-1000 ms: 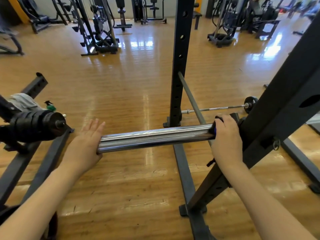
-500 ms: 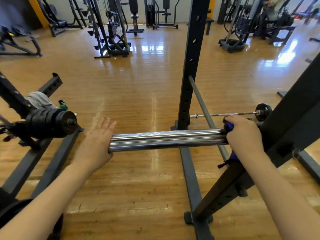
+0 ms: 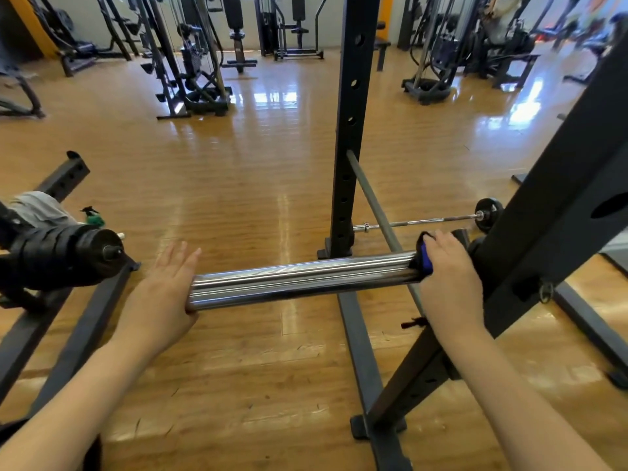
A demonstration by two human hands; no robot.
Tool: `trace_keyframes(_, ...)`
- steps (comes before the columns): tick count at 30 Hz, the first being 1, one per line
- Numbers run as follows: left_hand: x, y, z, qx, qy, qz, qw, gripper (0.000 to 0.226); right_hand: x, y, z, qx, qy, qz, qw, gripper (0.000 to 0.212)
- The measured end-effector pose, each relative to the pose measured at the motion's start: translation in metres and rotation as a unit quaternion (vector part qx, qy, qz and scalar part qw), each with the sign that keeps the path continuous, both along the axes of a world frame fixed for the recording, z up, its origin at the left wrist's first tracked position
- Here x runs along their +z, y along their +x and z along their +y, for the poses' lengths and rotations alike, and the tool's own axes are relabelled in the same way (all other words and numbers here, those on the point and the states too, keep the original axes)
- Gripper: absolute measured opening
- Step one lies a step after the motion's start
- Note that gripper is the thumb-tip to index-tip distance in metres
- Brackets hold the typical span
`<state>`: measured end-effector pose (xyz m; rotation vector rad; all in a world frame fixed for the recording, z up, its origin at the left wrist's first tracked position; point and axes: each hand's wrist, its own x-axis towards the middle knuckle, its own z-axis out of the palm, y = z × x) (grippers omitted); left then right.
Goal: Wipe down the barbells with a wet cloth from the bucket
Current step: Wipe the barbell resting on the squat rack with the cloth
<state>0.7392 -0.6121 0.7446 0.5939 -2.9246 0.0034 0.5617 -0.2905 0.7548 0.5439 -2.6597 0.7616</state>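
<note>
Left hand [image 3: 159, 300]: flat, fingers straight, palm against the bar's free end.
Right hand [image 3: 448, 277]: curled over the cloth [image 3: 426, 258], pressing it on the bar [image 3: 299, 282] beside the rack [image 3: 550, 232].

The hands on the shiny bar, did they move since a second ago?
Hardly. The right hand keeps the blue cloth wrapped on the bar by the rack. The left hand still presses flat on the bar's end. Only the camera shifted.
</note>
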Motion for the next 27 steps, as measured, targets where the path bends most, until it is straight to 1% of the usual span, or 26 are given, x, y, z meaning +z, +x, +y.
trace_keyframes(2,-0.001,0.0,-0.001,-0.004,-0.001,-0.002,1.0,0.096,0.011,-0.014,-0.007,0.003,0.003,-0.009,1.0,0.062)
trace_keyframes(4,-0.001,0.0,-0.001,-0.005,-0.001,-0.003,1.0,0.096,0.006,-0.017,-0.01,0.007,-0.005,0.032,0.999,0.062)
trace_keyframes(7,0.0,0.0,-0.002,-0.002,0.007,0.004,1.0,0.095,-0.031,0.001,0.004,0.001,-0.032,0.103,0.994,0.059)
trace_keyframes(10,0.004,0.0,0.0,-0.001,0.016,0.004,1.0,0.093,-0.056,0.019,0.016,-0.01,-0.049,0.108,0.993,0.062)
trace_keyframes(12,0.007,-0.001,0.001,0.004,0.021,-0.003,1.0,0.092,-0.055,0.021,0.013,-0.015,-0.064,0.099,0.993,0.063)
trace_keyframes(14,0.01,-0.001,0.002,0.008,0.024,-0.012,1.0,0.092,-0.041,0.016,0.005,-0.022,-0.111,0.089,0.99,0.062)
trace_keyframes(16,0.011,-0.001,0.003,0.008,0.027,-0.017,0.999,0.092,-0.022,0.006,0.0,-0.031,-0.142,0.118,0.982,0.059)
trace_keyframes(18,0.012,-0.002,0.003,0.012,0.031,-0.014,0.999,0.091,-0.009,-0.006,-0.003,-0.036,-0.124,0.151,0.98,0.055)
trace_keyframes(19,0.012,-0.002,0.004,0.015,0.031,-0.013,0.999,0.091,-0.004,-0.011,-0.005,-0.033,-0.101,0.151,0.983,0.053)
trace_keyframes(22,0.012,-0.002,0.005,0.016,0.027,-0.019,0.999,0.092,-0.002,-0.011,-0.007,-0.01,-0.036,0.101,0.994,0.05)
trace_keyframes(24,0.012,-0.002,0.004,0.015,0.027,-0.02,0.999,0.094,-0.009,0.0,-0.001,-0.019,-0.028,0.059,0.998,0.054)
trace_keyframes(27,0.01,-0.002,0.002,0.013,0.024,-0.008,1.0,0.095,-0.024,0.018,0.011,-0.038,-0.012,0.043,0.998,0.061)
